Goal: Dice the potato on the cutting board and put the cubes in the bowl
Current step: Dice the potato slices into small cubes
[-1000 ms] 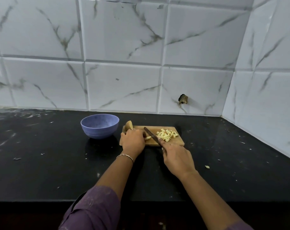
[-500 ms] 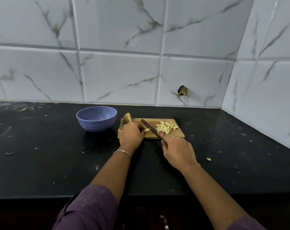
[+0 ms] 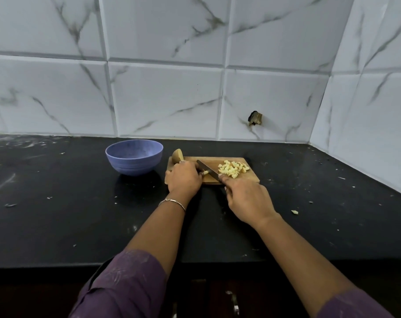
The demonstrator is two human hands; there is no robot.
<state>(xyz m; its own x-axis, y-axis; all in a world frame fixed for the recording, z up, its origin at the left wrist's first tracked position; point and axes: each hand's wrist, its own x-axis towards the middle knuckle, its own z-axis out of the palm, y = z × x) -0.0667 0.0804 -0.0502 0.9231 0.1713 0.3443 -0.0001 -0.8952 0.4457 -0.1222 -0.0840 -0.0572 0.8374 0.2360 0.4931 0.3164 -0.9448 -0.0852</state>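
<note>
A small wooden cutting board [image 3: 250,179] lies on the black counter. My left hand [image 3: 183,179] rests on its left part and holds down a strip of potato [image 3: 204,172], mostly hidden under the fingers. My right hand [image 3: 246,199] grips a dark-bladed knife [image 3: 207,169], whose blade lies across the board against that strip. A heap of pale potato cubes [image 3: 233,169] sits on the board's right half. A potato half [image 3: 177,155] stands at the board's back left corner. To the left of the board stands a blue bowl [image 3: 134,156]; nothing shows inside it.
White marble-look tiles form the back wall and the right wall, meeting in a corner at the far right. A stray potato bit [image 3: 294,212] lies on the counter [image 3: 57,214] right of my right arm. Small scraps dot the counter.
The knife blade has slid a little along the potato strip under my left hand. The camera has tilted slightly; hands, board and bowl keep their places.
</note>
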